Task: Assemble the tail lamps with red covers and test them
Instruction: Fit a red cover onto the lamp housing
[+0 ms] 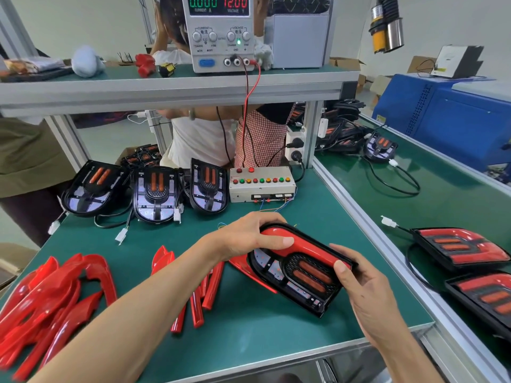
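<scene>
Tail lamp (301,275) held above table (249,327), red cover (301,246) on top. Left hand (249,236) and right hand (367,288) both clamped on lamp ends. Likely light, stiff, glossy-slippery plastic; take by black rim.

Bright even light, soft shadows, edges bowed by wide-angle lens.

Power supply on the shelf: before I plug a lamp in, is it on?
On: the power supply display reads 12.00 volts and 0.000 amps, with a green indicator lit.
</scene>
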The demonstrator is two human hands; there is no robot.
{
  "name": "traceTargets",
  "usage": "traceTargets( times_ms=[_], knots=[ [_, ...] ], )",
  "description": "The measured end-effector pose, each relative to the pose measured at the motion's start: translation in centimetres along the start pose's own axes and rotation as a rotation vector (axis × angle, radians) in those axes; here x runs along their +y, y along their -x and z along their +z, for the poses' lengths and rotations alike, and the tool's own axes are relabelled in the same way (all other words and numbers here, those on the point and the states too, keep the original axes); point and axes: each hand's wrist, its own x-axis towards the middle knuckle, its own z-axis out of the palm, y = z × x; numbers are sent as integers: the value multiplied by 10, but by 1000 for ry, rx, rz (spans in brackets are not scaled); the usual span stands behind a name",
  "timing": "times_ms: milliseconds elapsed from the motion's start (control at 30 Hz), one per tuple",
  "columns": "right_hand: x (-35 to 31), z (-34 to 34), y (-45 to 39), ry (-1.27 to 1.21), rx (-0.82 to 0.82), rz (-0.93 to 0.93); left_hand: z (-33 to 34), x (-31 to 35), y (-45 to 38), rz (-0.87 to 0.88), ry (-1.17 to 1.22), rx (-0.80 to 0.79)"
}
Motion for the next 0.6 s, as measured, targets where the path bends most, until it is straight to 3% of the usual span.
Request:
traceTargets(
  times_ms=[167, 600],
  knots=[
    [2, 1, -1, -43, 18, 10, -3, 3, 2, -29, 37, -64],
    [2, -10, 2, -57, -44, 53, 1, 1, -2, 59, -132, -12]
  ],
)
